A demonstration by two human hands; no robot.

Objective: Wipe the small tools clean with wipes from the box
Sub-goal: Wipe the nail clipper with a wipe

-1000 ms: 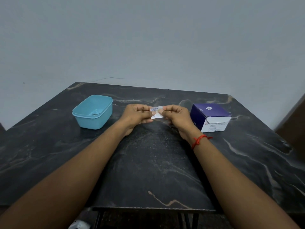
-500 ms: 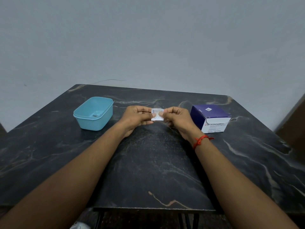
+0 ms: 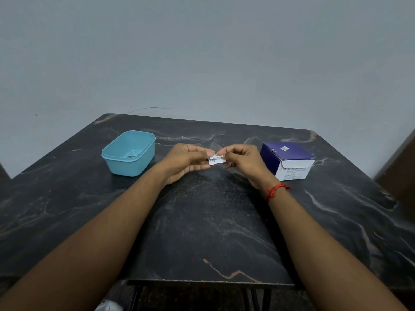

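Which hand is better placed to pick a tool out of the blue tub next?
Probably the left hand: the blue tub sits on its side, the right hand by the purple box. Both pinch the wipe packet.

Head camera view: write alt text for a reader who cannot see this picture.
A left hand and a right hand pinch a small white wipe packet between them above a dark marble table. A light blue tub stands to their left, a purple-and-white box to their right.
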